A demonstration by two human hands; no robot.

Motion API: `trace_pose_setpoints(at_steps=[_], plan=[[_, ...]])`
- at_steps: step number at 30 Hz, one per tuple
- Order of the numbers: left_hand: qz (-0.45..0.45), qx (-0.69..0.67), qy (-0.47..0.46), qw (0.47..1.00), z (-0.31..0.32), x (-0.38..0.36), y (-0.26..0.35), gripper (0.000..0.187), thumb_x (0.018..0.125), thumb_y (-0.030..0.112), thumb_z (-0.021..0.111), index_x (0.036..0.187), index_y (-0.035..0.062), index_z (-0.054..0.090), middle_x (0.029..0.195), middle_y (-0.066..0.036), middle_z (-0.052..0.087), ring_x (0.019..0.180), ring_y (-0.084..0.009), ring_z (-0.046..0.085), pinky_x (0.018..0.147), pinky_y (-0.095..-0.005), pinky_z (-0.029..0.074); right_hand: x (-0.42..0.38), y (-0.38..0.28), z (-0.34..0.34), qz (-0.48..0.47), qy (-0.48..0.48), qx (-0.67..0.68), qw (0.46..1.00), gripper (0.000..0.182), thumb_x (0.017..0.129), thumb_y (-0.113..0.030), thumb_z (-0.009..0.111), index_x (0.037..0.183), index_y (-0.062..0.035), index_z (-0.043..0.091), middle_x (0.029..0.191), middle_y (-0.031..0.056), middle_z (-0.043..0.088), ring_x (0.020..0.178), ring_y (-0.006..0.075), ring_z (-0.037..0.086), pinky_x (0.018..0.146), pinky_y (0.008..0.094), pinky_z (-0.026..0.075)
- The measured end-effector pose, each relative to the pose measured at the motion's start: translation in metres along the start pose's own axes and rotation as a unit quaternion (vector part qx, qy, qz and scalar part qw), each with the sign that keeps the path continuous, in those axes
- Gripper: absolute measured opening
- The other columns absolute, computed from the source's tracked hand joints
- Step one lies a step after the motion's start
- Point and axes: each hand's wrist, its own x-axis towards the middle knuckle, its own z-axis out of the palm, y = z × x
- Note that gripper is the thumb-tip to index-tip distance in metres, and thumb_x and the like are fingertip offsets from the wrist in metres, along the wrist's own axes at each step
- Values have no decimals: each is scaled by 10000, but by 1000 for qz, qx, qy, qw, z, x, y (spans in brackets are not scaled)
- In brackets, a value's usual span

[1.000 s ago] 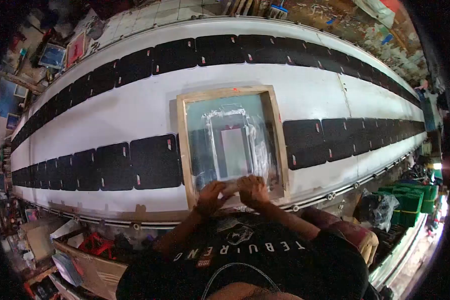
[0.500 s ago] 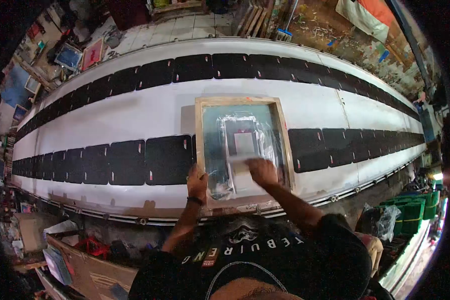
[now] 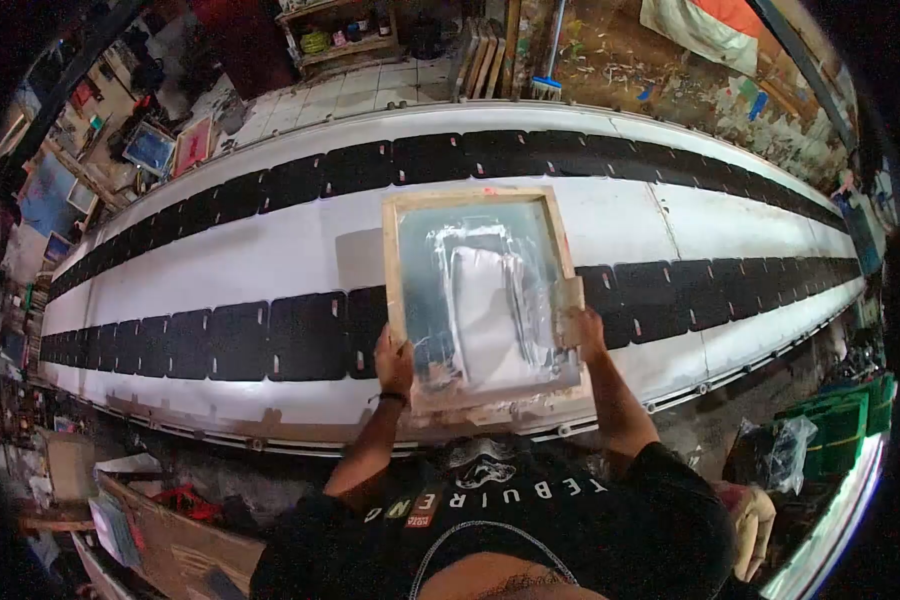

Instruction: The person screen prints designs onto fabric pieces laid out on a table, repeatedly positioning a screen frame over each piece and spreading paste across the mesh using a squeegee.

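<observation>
A wooden-framed printing screen [image 3: 394, 260] is in front of me over the near row of black pieces [image 3: 306, 336]. Its grey-green mesh has clear tape around a pale central area. My left hand [image 3: 395, 366] is closed on the frame's lower left side. On the right side, my right hand [image 3: 589, 332] is closed around the frame's edge, together with a flat wooden piece, seemingly a squeegee [image 3: 574, 296]. A shadow falls on the table left of the frame, and the screen looks raised. The black piece under the screen is hidden.
The long white table [image 3: 270, 245] curves across the view, with a second row of black pieces [image 3: 425, 160] farther back. A rail [image 3: 260, 442] runs along its near edge. Green crates [image 3: 830, 430] stand at right, a cardboard panel [image 3: 170, 520] at lower left.
My right hand has moved from the middle of the mesh to the frame's right side, taking the squeegee along. The screen has shifted relative to the black pieces. My view has tilted slightly.
</observation>
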Motion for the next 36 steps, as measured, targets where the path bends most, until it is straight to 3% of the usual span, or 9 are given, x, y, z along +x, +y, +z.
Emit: trace_pose_setpoints(at_steps=[8,9,11,13,16,18,21,28,36], plan=[[20,58,-21,998,130,-41,-22,704,985,274,651,1562,-35,391,1456,-270,545,1337,-405,538,1132,-481,420,-30,-91,-95,-50,27,-165,985,271,879,-341,701,930,-78,739,832,40,643,728,132,602,673,339,521],[-53,8,-75,996,125,-51,-16,711,986,303,659,1560,-26,397,1470,-279,532,1355,-420,520,1141,-489,410,-40,-81,-106,-68,64,-332,939,296,895,-326,685,1007,-60,747,919,52,678,841,153,633,751,347,528],[54,-27,-16,998,137,-38,-98,649,966,207,702,1530,12,445,1370,-254,574,1262,-393,569,1098,-498,445,-64,-62,-105,-115,38,-44,992,356,908,-296,669,1152,-43,727,1001,48,695,918,174,642,784,349,527],[176,283,43,942,124,-49,-39,642,940,182,732,1495,-1,466,1375,-252,557,1260,-408,557,1104,-516,441,-50,-45,-122,-36,69,-154,985,485,927,-276,644,1352,-43,647,1088,61,698,964,201,666,829,351,543],[184,266,35,946,124,-36,-47,673,895,198,781,1464,-7,485,1406,-266,528,1277,-446,531,1120,-529,429,-49,-29,-114,-96,43,-137,985,513,897,-247,684,1363,-36,638,1149,101,701,1006,265,682,880,376,557],[196,223,39,954,135,-13,-13,702,876,200,798,1469,-6,482,1418,-267,519,1291,-450,520,1124,-536,425,-60,-50,-85,-325,148,-633,687,532,844,-220,734,1338,-35,659,1222,156,697,1060,334,682,942,451,557],[279,215,-59,934,162,48,60,736,890,237,792,1495,-10,455,1440,-262,522,1342,-448,499,1145,-527,408,-41,-124,19,-319,-24,-550,772,441,814,-299,757,1191,-72,736,1171,177,722,1086,383,685,1038,551,482],[268,251,-183,912,231,179,103,655,952,432,741,1407,9,536,1370,-252,602,1249,-418,598,1064,-486,490,109,-140,159,-341,-200,-679,618,200,872,-270,657,990,-122,722,978,126,764,951,348,722,841,535,517],[232,186,-257,920,171,-70,34,420,969,322,751,1272,55,636,1173,-213,669,1048,-416,657,903,-502,538,-116,-25,-3,-338,-185,-770,508,223,872,-192,626,1068,-124,708,1057,89,708,1040,302,661,946,516,473]])
